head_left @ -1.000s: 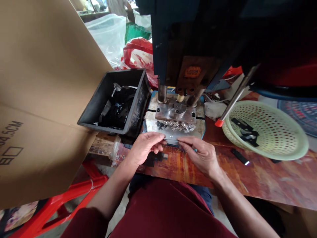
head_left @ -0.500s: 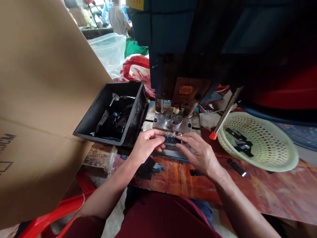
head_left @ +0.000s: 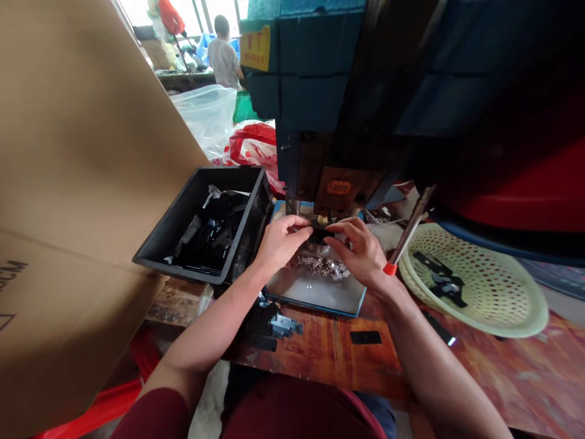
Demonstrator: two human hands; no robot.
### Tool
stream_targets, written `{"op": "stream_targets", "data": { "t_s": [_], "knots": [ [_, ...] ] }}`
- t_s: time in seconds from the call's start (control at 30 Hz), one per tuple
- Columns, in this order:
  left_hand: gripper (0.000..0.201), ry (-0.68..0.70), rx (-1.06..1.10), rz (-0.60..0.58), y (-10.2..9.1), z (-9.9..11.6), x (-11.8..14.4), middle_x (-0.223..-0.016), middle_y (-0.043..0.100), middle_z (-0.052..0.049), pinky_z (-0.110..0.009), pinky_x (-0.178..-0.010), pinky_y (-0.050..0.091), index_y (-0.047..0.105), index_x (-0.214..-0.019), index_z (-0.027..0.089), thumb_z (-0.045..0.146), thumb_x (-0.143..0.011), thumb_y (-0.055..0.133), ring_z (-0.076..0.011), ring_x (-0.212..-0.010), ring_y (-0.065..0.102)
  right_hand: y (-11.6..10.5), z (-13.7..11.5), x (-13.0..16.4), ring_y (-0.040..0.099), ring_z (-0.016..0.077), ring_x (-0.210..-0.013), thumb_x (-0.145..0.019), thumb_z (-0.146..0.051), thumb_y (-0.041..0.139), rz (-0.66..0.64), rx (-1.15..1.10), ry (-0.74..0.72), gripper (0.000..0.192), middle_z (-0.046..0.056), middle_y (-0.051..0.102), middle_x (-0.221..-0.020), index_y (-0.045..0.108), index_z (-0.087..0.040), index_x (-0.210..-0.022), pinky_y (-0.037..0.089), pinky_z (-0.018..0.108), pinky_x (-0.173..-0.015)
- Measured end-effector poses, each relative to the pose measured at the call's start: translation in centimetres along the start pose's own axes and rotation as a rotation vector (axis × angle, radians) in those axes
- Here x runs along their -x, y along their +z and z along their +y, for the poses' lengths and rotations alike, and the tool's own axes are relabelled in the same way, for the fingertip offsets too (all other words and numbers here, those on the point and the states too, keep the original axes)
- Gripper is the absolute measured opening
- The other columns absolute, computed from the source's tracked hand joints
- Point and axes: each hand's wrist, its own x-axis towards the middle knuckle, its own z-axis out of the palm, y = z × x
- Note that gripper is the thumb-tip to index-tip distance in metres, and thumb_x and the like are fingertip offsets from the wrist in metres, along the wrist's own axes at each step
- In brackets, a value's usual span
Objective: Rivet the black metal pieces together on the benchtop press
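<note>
Between my two hands is a small flat black plate (head_left: 319, 234), level under the head of a blue press (head_left: 315, 91). My left hand (head_left: 284, 242) pinches its left end, and my right hand (head_left: 354, 247) grips its right end. The plate lies over the press's metal die (head_left: 315, 248); whether it touches the die I cannot tell. Just in front of the die, small shiny metal pieces (head_left: 324, 266) are heaped on a blue-edged metal tray (head_left: 329, 297). My fingers hide part of the plate and the die.
A black bin (head_left: 233, 256) of dark parts stands left, beside a big cardboard sheet (head_left: 82, 152). On the right, a pale green basket (head_left: 503, 292) holds black plates, near a red-tipped lever (head_left: 411, 228). More black pieces (head_left: 365, 337) lie on the wooden table (head_left: 320, 347). A person (head_left: 223, 58) stands far back.
Both hands have moved forward with the black plate, from above the metal pieces to under the press head. The view has tilted up slightly.
</note>
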Motion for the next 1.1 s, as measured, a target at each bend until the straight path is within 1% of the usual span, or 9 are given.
{"op": "stream_targets", "data": {
  "t_s": [0.07,0.13,0.27,0.4,0.57,0.77,0.87,0.97,1.1],
  "knots": [
    [0.013,0.039,-0.089,0.006,0.2,-0.3,-1.1,-0.093,0.079,-0.005,-0.030,-0.074,0.052,0.081,-0.097,0.019,0.025,-0.086,0.076,-0.0182,-0.081,0.070,0.2,0.8,-0.8,0.066,0.0242,-0.096,-0.097,-0.039,0.066,-0.004,0.014,0.019,0.023,0.008,0.065,-0.105,0.075,-0.024,-0.112,0.057,0.042,-0.084],
    [0.011,0.071,-0.151,0.013,0.4,-0.6,-1.8,-0.099,0.079,-0.007,-0.032,-0.080,0.053,0.081,-0.094,0.019,0.020,-0.085,0.076,-0.0205,-0.086,0.072,0.4,1.4,-1.3,0.065,0.0233,-0.092,-0.096,-0.039,0.066,-0.036,0.029,0.039,0.024,0.008,0.063,-0.103,0.076,-0.023,-0.112,0.056,0.041,-0.082],
    [0.011,0.112,-0.241,0.026,0.6,-1.3,-2.1,-0.102,0.077,-0.007,-0.033,-0.084,0.055,0.082,-0.093,0.019,0.016,-0.085,0.076,-0.0222,-0.092,0.072,0.4,2.0,-1.5,0.063,0.0212,-0.086,-0.093,-0.039,0.068,-0.068,0.009,0.067,0.026,0.007,0.062,-0.098,0.078,-0.022,-0.110,0.055,0.039,-0.079],
    [0.010,0.125,-0.261,0.022,0.5,-1.5,-1.8,-0.101,0.076,-0.007,-0.033,-0.082,0.055,0.083,-0.092,0.020,0.017,-0.085,0.076,-0.0214,-0.089,0.071,0.1,2.1,-1.6,0.062,0.0210,-0.086,-0.093,-0.039,0.069,-0.086,-0.008,0.048,0.024,0.006,0.062,-0.095,0.079,-0.024,-0.108,0.054,0.038,-0.079],
    [0.010,0.147,-0.253,0.020,0.2,-1.8,-1.8,-0.101,0.075,-0.007,-0.033,-0.082,0.055,0.083,-0.092,0.021,0.020,-0.085,0.076,-0.0212,-0.088,0.071,-0.3,2.0,-2.3,0.062,0.0212,-0.086,-0.093,-0.035,0.068,-0.134,0.023,-0.026,0.018,0.006,0.062,-0.092,0.080,-0.025,-0.103,0.053,0.037,-0.080],
    [0.008,0.173,-0.267,0.031,0.2,-2.1,-1.8,-0.099,0.075,-0.006,-0.034,-0.085,0.054,0.083,-0.089,0.022,0.019,-0.085,0.076,-0.0217,-0.091,0.070,-0.6,2.0,-2.4,0.061,0.0214,-0.087,-0.097,-0.038,0.064,-0.153,0.055,-0.065,0.021,0.007,0.062,-0.092,0.079,-0.024,-0.104,0.052,0.036,-0.079],
    [0.008,0.187,-0.277,0.022,0.2,-2.0,-1.7,-0.100,0.074,-0.006,-0.034,-0.084,0.054,0.083,-0.091,0.021,0.020,-0.086,0.077,-0.0211,-0.089,0.070,-0.8,1.8,-2.3,0.060,0.0220,-0.089,-0.100,-0.037,0.061,-0.169,0.127,-0.100,0.022,0.008,0.062,-0.095,0.078,-0.024,-0.103,0.050,0.037,-0.080],
    [0.007,0.224,-0.305,0.008,0.2,-1.7,-1.5,-0.099,0.073,-0.007,-0.034,-0.085,0.054,0.082,-0.090,0.021,0.019,-0.088,0.076,-0.0214,-0.091,0.070,-0.9,1.4,-2.0,0.058,0.0229,-0.090,-0.104,-0.036,0.056,-0.204,0.260,-0.193,0.025,0.010,0.062,-0.099,0.077,-0.024,-0.104,0.049,0.039,-0.085],
    [0.009,0.270,-0.385,-0.015,0.2,-1.2,-1.3,-0.097,0.072,-0.006,-0.032,-0.082,0.053,0.080,-0.087,0.020,0.017,-0.091,0.073,-0.0208,-0.090,0.069,-0.8,0.8,-1.3,0.056,0.0253,-0.094,-0.106,-0.038,0.052,-0.164,0.509,-0.242,0.026,0.011,0.065,-0.108,0.075,-0.027,-0.111,0.045,0.039,-0.082]
  ]
}}
